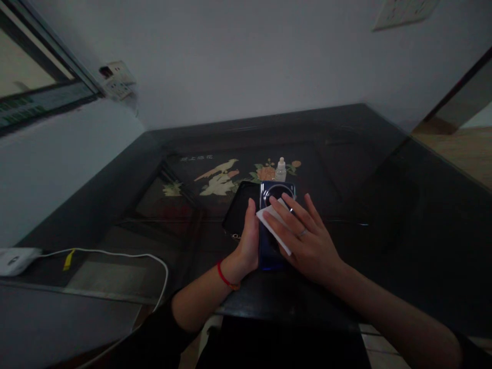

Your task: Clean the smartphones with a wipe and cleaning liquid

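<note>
A blue phone (266, 253) is back side up, its large round camera ring toward the far end. My left hand (248, 246) grips it along its left edge, thumb pointing forward; the other fingers are hidden. With fingers laid flat, my right hand (313, 248) presses a folded white wipe (271, 226) onto the phone's back, just below and partly over the camera ring. To the left, a black phone case (238, 207) lies on the dark table (334, 154). Just beyond the phone stands a small clear bottle (281, 171) with a pale cap.
The tabletop carries an inlaid bird-and-flower picture (219, 182). At the left, a white power strip (17, 260) has a white cable (115, 253) running over the table's edge. Wall sockets (118, 79) sit at the far left corner. A wall borders the table's far side.
</note>
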`<state>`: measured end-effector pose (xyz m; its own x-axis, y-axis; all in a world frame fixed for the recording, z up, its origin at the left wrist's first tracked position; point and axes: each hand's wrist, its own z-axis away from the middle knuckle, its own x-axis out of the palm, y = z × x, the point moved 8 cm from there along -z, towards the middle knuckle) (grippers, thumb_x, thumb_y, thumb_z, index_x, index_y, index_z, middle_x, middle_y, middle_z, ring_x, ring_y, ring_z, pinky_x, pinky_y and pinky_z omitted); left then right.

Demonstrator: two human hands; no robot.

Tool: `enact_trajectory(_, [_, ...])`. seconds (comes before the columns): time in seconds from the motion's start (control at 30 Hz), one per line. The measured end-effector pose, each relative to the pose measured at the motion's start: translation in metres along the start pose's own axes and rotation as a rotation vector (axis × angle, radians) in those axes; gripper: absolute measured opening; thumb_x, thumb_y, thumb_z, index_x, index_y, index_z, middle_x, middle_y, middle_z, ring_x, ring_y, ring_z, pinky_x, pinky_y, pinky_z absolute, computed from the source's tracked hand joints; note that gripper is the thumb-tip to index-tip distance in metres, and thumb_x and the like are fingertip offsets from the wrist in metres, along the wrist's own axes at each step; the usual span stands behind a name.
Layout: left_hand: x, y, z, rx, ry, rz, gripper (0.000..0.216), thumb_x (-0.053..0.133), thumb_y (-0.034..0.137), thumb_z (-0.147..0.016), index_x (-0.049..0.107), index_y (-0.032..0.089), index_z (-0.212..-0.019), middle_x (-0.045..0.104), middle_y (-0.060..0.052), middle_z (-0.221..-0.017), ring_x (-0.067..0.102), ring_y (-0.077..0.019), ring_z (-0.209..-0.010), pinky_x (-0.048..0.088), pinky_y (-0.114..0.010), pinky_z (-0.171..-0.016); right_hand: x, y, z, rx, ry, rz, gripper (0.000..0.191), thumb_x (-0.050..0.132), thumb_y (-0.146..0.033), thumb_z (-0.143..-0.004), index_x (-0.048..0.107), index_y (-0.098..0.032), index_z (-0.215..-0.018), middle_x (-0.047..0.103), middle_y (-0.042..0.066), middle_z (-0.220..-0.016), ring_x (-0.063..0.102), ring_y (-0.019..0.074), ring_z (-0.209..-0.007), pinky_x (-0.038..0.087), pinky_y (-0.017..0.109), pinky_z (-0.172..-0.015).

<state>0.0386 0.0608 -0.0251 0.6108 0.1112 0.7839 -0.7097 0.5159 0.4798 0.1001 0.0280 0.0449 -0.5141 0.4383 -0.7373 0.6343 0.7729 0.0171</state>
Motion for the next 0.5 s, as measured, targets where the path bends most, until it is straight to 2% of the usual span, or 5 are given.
enact_trajectory(0.13, [0.0, -0.003, 0.001, 0.109, 0.014, -0.008, 0.061, 0.032, 0.054, -0.094, 0.063, 0.009, -0.121, 0.071, -0.013, -0.11, 0.058, -0.0272, -0.118, 0.038, -0.036, -0.105, -0.001, 0.001, -0.002, 0.037, 0.017, 0.019, 0.045, 0.052, -0.016, -0.089, 0.05, -0.012, -0.133, 0.046, 0.015, -0.144, 0.029, 0.0296, -0.142, 0.022, 0.058, -0.115])
enact_trajectory(0.2, [-0.001, -0.005, 0.001, 0.077, 0.005, 0.003, 0.065, 0.031, 0.057, -0.093, 0.062, 0.008, -0.122, 0.07, -0.014, -0.111, 0.057, -0.0281, -0.119, 0.038, -0.038, -0.105, -0.001, 0.0, -0.001, 0.017, 0.021, -0.007, 0.045, 0.053, -0.015, -0.088, 0.051, -0.012, -0.133, 0.046, 0.016, -0.144, 0.026, 0.0302, -0.142, 0.022, 0.059, -0.115])
enact_trajectory(0.3, [-0.001, -0.001, 0.001, 0.013, -0.016, 0.025, 0.077, 0.024, 0.065, -0.091, 0.059, 0.007, -0.126, 0.069, -0.016, -0.111, 0.059, -0.0302, -0.117, 0.04, -0.041, -0.102, 0.001, -0.006, 0.004, -0.077, 0.01, -0.087, 0.047, 0.054, -0.014, -0.086, 0.051, -0.011, -0.132, 0.048, 0.016, -0.143, 0.025, 0.0306, -0.143, 0.021, 0.061, -0.114])
enact_trajectory(0.43, [0.0, 0.016, 0.001, 0.051, -0.054, 0.026, 0.083, 0.016, 0.068, -0.09, 0.054, 0.008, -0.132, 0.067, -0.016, -0.116, 0.059, -0.0295, -0.116, 0.041, -0.04, -0.101, 0.001, -0.019, 0.01, -0.245, 0.008, -0.173, 0.046, 0.052, -0.014, -0.085, 0.052, -0.011, -0.131, 0.054, 0.012, -0.139, 0.028, 0.0267, -0.142, 0.016, 0.058, -0.117])
enact_trajectory(0.5, [0.001, 0.016, 0.001, 0.023, -0.076, 0.03, 0.085, 0.014, 0.07, -0.089, 0.053, 0.008, -0.133, 0.066, -0.017, -0.118, 0.058, -0.0301, -0.116, 0.041, -0.04, -0.1, 0.0, -0.019, 0.01, -0.256, 0.015, -0.172, 0.046, 0.053, -0.014, -0.085, 0.053, -0.012, -0.13, 0.053, 0.011, -0.139, 0.027, 0.0257, -0.143, 0.015, 0.057, -0.118])
